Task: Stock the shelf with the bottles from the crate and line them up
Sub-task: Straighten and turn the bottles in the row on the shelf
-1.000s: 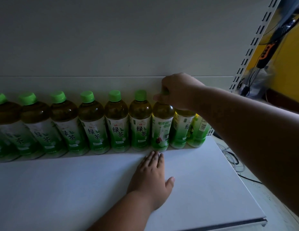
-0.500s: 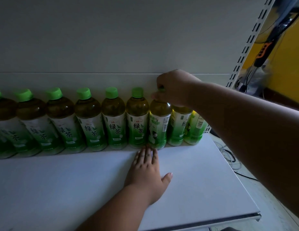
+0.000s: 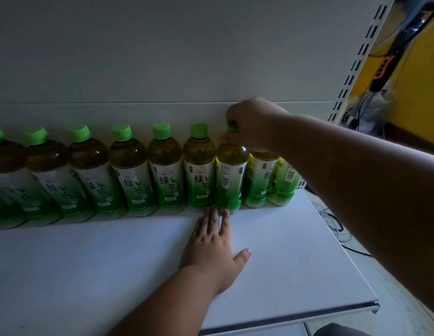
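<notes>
Directly below my right hand (image 3: 249, 124), pinching its cap, the bottle (image 3: 231, 177) stood upright, my flat left hand (image 3: 212, 248) near its base.

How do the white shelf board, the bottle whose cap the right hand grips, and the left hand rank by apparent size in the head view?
1. White shelf board.
2. Gripped green tea bottle and left hand: they look alike, and the hand is nearer the camera, so unranked.

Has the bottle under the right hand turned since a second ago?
Yes. The gripped bottle has rotated in place: its label now faces barcode-side out, while its spot beside the neighbouring bottle is unchanged.
</notes>
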The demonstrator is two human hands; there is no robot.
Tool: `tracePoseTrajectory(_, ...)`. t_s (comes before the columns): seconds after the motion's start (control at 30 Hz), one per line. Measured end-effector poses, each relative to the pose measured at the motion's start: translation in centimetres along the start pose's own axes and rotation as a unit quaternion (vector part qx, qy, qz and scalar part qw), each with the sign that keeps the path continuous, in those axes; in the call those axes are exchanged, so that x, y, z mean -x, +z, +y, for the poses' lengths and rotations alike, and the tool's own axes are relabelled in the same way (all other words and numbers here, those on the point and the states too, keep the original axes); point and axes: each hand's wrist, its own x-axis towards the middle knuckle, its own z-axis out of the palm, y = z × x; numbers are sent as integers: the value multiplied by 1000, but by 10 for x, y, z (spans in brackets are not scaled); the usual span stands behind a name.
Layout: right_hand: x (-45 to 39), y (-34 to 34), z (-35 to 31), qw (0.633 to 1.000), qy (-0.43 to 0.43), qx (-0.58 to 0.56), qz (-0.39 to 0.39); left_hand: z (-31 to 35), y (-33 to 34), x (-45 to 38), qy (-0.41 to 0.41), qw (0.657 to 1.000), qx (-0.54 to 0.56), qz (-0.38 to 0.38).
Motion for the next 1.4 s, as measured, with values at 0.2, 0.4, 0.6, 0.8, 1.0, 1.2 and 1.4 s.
tracePoseTrajectory(0.2, -1, -9, 4, 994, -70, -34, -74, 0, -2, 1, -3, 1000, 5, 6)
tracePoseTrajectory(0.4, -5, -5, 1, 1000, -18, 20, -15, 1, -2, 1, 1, 1000, 14, 11)
tracePoseTrajectory(0.6, -2, -8, 6, 997, -58, -14, -54, 1, -2, 1, 1, 1000, 11, 14)
tracePoseTrajectory(0.8, -4, -7, 7, 996, -70, -24, -50, 1, -1, -1, -3, 1000, 8, 12)
tracePoseTrajectory(1.0, -1, -5, 7, 998, -59, -26, -9, 1, 1, -4, -10, 1000, 6, 3)
tracePoseTrajectory(1.2, 1, -1, 8, 998, -62, -22, 10, 0, 1, -7, -9, 1000, 17, 3)
tracePoseTrajectory(1.4, -2, 3, 8, 998, -58, -16, 9, 0, 1, -6, -10, 1000, 6, -4)
